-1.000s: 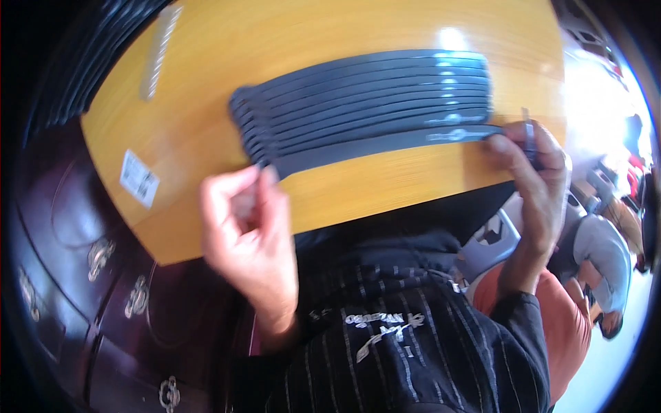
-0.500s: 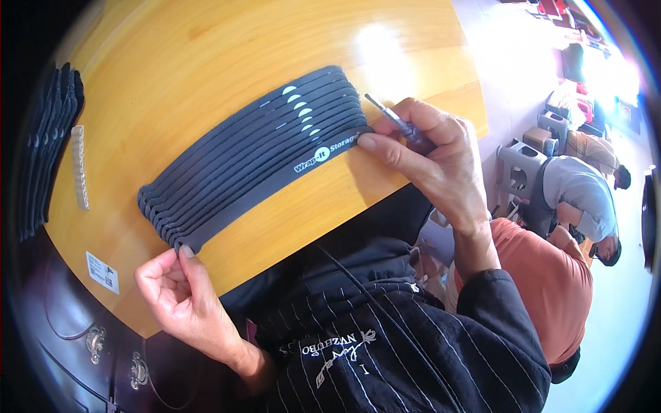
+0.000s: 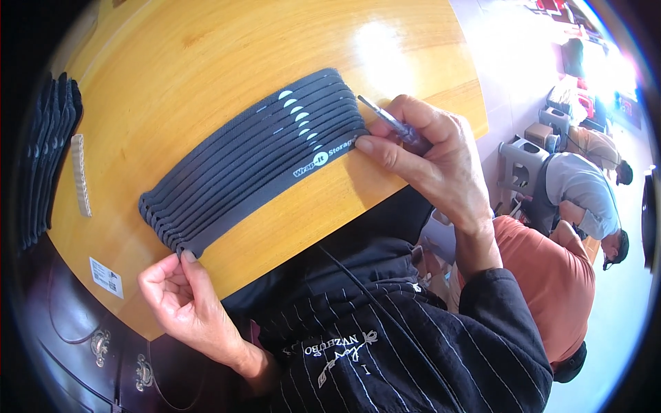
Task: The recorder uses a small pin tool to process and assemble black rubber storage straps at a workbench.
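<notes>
A row of black fabric straps [image 3: 255, 151] lies overlapping like a fan on the yellow wooden table, white print showing near its right part. My left hand [image 3: 189, 296] is closed, thumb and forefinger pinching the narrow left end of the nearest strap [image 3: 234, 217]. At the other end, my right hand [image 3: 441, 155] has its thumb at that strap's right tip. The same hand holds a small screwdriver [image 3: 406, 131] with a clear purplish handle, its metal shaft pointing up and left over the table. Its fingertips under the strap are partly hidden.
More dark straps [image 3: 55, 158] are stacked at the far left edge. Near them lie a cardboard strip [image 3: 80, 175] and a white label [image 3: 106, 277]. The wooden table [image 3: 275, 34] ends close to my body. Other people sit to the right, beside a grey plastic stool [image 3: 518, 165].
Both hands keep nearly the same hold. The view has shifted slightly, and the screwdriver tip sits a little further left and lower.
</notes>
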`<state>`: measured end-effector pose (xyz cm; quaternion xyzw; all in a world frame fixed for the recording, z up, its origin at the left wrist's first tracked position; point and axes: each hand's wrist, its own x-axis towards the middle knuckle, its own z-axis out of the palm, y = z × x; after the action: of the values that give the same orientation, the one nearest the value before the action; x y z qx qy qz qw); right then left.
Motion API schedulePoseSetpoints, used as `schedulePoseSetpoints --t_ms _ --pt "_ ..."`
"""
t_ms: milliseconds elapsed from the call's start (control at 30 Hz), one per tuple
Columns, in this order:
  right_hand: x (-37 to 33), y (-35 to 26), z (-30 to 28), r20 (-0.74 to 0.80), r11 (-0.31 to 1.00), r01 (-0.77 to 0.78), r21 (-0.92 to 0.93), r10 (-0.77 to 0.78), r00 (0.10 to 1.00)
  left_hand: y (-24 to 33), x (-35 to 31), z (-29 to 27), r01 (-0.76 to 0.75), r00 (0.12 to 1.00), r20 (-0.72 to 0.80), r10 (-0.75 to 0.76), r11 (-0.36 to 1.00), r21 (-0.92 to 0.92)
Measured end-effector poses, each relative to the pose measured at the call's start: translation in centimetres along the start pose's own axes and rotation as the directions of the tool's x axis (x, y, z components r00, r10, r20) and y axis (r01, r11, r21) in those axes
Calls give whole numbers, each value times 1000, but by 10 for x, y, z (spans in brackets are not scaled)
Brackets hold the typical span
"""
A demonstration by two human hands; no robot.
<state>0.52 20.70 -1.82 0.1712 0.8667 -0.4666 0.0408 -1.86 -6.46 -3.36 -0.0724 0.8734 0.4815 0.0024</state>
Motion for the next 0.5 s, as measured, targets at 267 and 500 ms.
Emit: schedulePoseSetpoints --t_ms 267,500 --pt "0 1 2 5 1000 4 19 -4 1000 -2 0 -1 -4 1000 -2 4 999 34" --pt "1 0 0 -10 1000 -11 -17 11 1000 0 1 0 2 1000 -6 -2 1000 2"
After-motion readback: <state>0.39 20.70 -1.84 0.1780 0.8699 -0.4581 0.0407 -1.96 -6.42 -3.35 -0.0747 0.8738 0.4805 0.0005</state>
